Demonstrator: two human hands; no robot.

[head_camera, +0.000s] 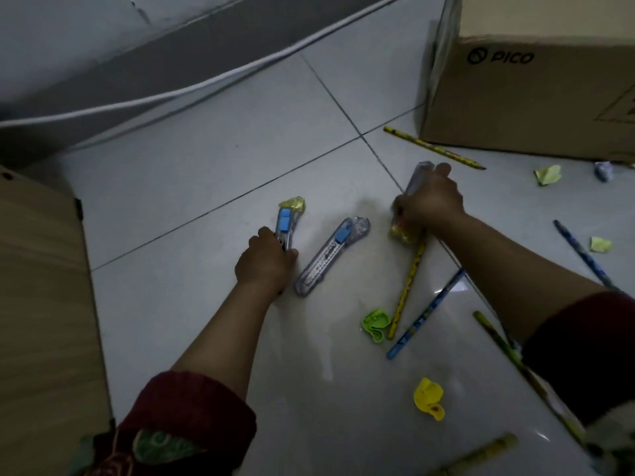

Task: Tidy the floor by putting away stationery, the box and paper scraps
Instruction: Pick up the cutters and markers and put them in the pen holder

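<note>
Your left hand (266, 261) is closed around the lower end of a clear plastic utility knife with a blue slider (286, 225), low over the pale tiled floor (192, 173). Your right hand (429, 201) grips a second clear utility knife (416, 178), with a crumpled yellow paper scrap (400, 233) at its heel. A third clear knife (331, 255) lies between them. Yellow and blue pencils (409, 283) and more scraps are scattered near the brown cardboard box (529, 97).

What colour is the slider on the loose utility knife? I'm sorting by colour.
Blue, on a clear body; head view shows the utility knife.
</note>
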